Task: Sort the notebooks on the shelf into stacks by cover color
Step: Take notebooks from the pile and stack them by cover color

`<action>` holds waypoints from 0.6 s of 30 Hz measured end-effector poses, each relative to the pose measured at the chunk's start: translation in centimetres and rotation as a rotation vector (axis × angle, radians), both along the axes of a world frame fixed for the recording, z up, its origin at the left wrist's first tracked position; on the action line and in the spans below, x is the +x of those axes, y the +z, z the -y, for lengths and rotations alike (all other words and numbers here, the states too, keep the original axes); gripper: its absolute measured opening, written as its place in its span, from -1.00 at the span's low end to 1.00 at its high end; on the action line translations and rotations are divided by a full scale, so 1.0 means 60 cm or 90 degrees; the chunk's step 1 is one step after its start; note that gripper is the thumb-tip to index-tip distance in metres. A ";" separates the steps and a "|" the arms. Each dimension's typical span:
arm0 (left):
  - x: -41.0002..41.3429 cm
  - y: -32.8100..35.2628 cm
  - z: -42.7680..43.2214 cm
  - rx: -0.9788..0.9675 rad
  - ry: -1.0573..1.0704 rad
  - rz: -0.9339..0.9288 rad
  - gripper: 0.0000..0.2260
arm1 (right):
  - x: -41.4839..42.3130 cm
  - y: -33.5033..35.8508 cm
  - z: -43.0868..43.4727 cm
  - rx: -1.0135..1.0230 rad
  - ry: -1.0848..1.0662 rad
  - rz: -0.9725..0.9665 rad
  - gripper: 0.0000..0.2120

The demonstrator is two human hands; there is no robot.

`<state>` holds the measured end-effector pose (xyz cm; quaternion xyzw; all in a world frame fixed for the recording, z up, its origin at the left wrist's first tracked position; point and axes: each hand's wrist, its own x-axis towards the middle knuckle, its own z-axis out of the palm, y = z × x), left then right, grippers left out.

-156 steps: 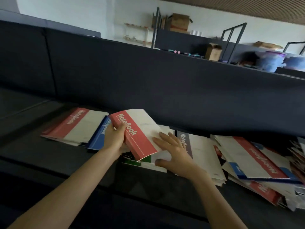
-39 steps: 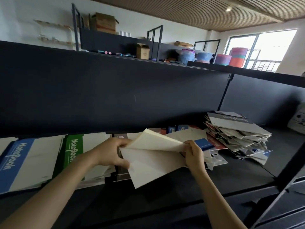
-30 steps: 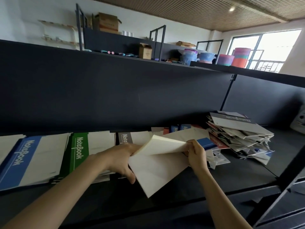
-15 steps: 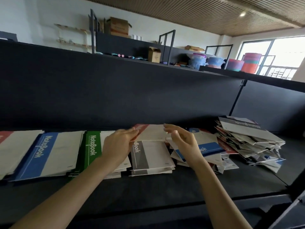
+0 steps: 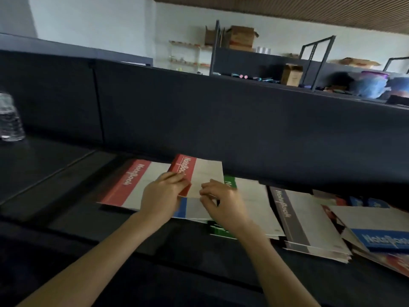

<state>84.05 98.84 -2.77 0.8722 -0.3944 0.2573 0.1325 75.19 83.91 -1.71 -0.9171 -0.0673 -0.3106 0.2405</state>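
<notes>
I hold a red-banded notebook (image 5: 200,173) above the shelf (image 5: 66,171), tilted up. My left hand (image 5: 162,196) grips its red spine edge. My right hand (image 5: 221,202) pinches its lower white edge. To the left lies the red stack (image 5: 132,185). Under my hands sits a blue-banded notebook (image 5: 190,208). Right of that come the green stack (image 5: 230,183), partly hidden by my right hand, and the grey stack (image 5: 298,220). An unsorted heap with a blue notebook (image 5: 385,239) on top lies at the far right.
A clear plastic water bottle (image 5: 10,120) stands on the shelf at the far left. The dark back panel (image 5: 221,120) rises right behind the stacks. Cardboard boxes (image 5: 241,37) and coloured tubs (image 5: 371,85) sit on racks beyond it.
The view has swung left. Both hands have carried a red notebook leftward from above the grey stack to above the blue one, beside the red stack.
</notes>
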 end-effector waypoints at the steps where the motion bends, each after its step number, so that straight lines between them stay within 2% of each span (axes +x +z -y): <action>1: 0.011 -0.004 -0.023 0.022 -0.005 -0.005 -0.51 | 0.019 -0.011 -0.021 -0.026 0.004 0.014 -0.89; 6: 0.059 -0.018 -0.126 0.100 -0.001 -0.033 -0.50 | 0.101 -0.057 -0.102 -0.070 0.022 -0.038 -0.90; 9: 0.084 -0.011 -0.167 0.138 0.026 -0.140 -0.24 | 0.135 -0.064 -0.143 -0.084 0.035 -0.087 -0.89; 11: 0.102 -0.016 -0.187 0.182 0.052 -0.204 -0.21 | 0.149 -0.064 -0.169 -0.089 0.017 -0.162 -0.82; 14: 0.117 -0.030 -0.205 0.237 0.042 -0.262 -0.38 | 0.163 -0.076 -0.194 -0.106 -0.008 -0.263 -0.81; 18: 0.126 -0.046 -0.211 0.251 0.037 -0.290 -0.57 | 0.164 -0.087 -0.209 -0.115 -0.045 -0.294 -0.82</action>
